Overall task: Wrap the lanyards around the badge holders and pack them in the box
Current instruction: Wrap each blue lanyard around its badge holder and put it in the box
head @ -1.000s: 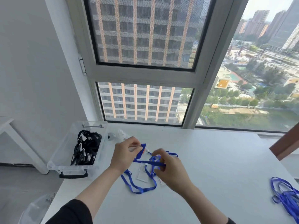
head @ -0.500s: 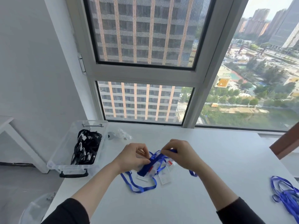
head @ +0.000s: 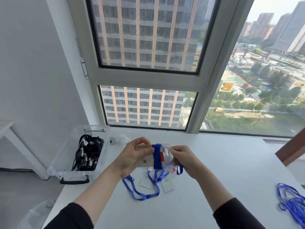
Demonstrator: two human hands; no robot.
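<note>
Lifted off the desk (head: 231, 162) now, badge holder (head: 145, 161) pinched between left hand (head: 132, 156) and right hand (head: 184, 157); box (head: 71, 175) sits left, nearer left hand.

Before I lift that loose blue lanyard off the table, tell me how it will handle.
Likely floppy: the blue lanyard lies in slack loops on the table. Probably light, being thin ribbon. It may drag the clear badge holders beside it.

A white table (head: 231, 162) stands against the window. A clear plastic box (head: 71, 174) sits at its left edge, with a crumpled plastic wrapper (head: 121, 139) just beside it. Near the middle lie a loose blue lanyard (head: 137, 194) and two clear badge holders (head: 145, 180). A heap of blue lanyards (head: 292, 202) lies at the right edge.
</note>
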